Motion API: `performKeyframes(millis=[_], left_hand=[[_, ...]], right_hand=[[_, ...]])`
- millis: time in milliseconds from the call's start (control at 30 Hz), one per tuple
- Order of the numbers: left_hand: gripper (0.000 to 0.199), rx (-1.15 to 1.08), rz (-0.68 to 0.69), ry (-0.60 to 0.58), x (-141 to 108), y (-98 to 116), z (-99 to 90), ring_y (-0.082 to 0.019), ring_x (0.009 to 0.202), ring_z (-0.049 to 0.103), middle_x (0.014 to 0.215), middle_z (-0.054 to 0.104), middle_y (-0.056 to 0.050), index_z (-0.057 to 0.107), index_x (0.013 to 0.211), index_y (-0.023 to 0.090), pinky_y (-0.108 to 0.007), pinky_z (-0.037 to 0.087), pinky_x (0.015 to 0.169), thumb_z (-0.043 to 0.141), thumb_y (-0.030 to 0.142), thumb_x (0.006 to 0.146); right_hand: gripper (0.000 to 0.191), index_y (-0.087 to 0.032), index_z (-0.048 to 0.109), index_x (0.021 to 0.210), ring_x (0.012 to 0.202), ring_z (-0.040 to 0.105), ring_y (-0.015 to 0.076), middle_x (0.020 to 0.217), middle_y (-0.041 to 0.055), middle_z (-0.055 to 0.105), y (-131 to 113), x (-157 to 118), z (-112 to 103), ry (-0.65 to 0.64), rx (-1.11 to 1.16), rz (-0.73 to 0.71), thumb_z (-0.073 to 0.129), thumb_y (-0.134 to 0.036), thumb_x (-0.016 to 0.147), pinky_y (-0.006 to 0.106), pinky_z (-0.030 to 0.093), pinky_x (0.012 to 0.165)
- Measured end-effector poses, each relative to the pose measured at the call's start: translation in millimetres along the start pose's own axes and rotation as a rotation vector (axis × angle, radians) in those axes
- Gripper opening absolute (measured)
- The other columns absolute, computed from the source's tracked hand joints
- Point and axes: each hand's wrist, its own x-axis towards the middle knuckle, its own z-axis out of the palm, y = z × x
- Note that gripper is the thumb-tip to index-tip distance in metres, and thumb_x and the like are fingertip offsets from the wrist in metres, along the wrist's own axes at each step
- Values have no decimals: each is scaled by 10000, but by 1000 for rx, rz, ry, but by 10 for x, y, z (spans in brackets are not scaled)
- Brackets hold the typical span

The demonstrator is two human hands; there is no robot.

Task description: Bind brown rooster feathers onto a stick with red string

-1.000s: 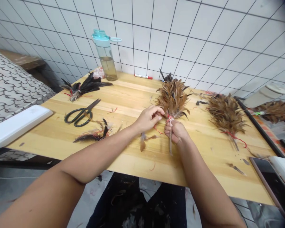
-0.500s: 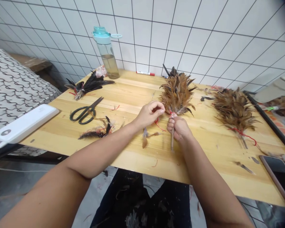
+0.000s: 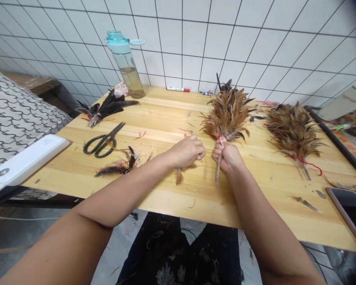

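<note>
Brown feathers make up the bundle (image 3: 225, 114) held over the tabletop (image 3: 166, 194), between the black scissors (image 3: 114, 132) and a second feather bundle (image 3: 296, 134). Its stick (image 3: 217, 170) is clamped in the right hand (image 3: 230, 156), just below the red cord (image 3: 220, 138) at the neck. The left hand (image 3: 187, 152) is curled into a fist, set apart from the right; whether a cord end is pinched inside cannot be told. The step in hand is judged to be the binding of the neck. For sound work, the stick should be gripped firmly against turning, the cord drawn with even tension, each turn laid close to the last, and loose feathers (image 3: 178, 177) excluded from the wrap. Lettering is noted on the red-and-white marker (image 3: 178, 89) near the wall (image 3: 192, 43), but is too small to be read. A round dark mark is seen on the white oblong device (image 3: 29, 158), without legible text. No brand can be made out on the water bottle (image 3: 131, 77).
</note>
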Motion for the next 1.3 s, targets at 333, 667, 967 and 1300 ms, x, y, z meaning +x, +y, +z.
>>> performKeyframes(millis=[333,667,967,1300], left_hand=[[260,-1180,-373,748,-4,-31,-360,-73,676,575,721,553,49,453,854,193,-212,482,679,654,354,819],[90,-1355,-420,921,-31,4,-658,-11,439,449,620,509,70,566,842,222,-150,312,418,629,284,860],[103,-1365,-421,886,-24,29,-629,-38,383,249,501,274,89,525,816,218,-167,263,412,570,270,893],[156,-743,-317,594,2,18,-330,-75,594,442,682,505,41,526,795,182,-213,374,582,599,318,820]], right_hand=[[239,-206,340,701,335,166,34,459,-100,276,9,-40,44,6,-30,-15,342,-202,940,151,144,339],[237,-206,332,693,334,169,32,461,-103,267,26,-41,44,-16,-23,-16,360,-188,927,144,149,337],[253,-203,327,676,333,182,29,465,-98,275,47,-33,35,-11,-36,-36,356,-182,926,145,150,337],[253,-207,352,666,327,194,30,467,-99,288,76,89,-97,-91,-101,-70,483,-274,872,152,177,325]])
